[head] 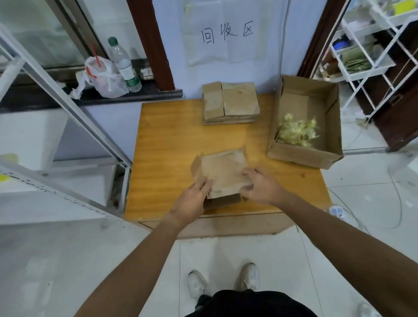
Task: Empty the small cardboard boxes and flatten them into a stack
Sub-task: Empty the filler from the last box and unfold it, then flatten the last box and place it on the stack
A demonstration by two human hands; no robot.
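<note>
1. Currently one small cardboard box (225, 168) sits near the front edge of the bench (171, 141), between both hands. Its flaps stick out on the left and far sides, and it looks partly collapsed, not yet flat.
2. Left hand (193, 197): fingers lie across the left edge of the box top. The thumb is hidden, so I cannot tell whether it grips or only presses.
3. Right hand (262, 187): fingers curl over the right side of the top and the thumb is at the near edge, so it grips the box's near right corner.
4. Done so far: a stack of flattened boxes (233, 100) lies at the far side of the bench against the wall, several layers deep. The exact count is unclear.
5. Large open carton (303, 155) on the right of the bench, well apart from the stack, holds pale yellow-green filling (298, 131) heaped toward its near end. This is probably what came out of the small boxes.
6. Judgement: the task is well along. The box in hand appears emptied; it still has to be pressed flat and carried to the stack.
7. No other unflattened small box shows in view, so this may be the last one. Anything outside the frame is unknown.
</note>
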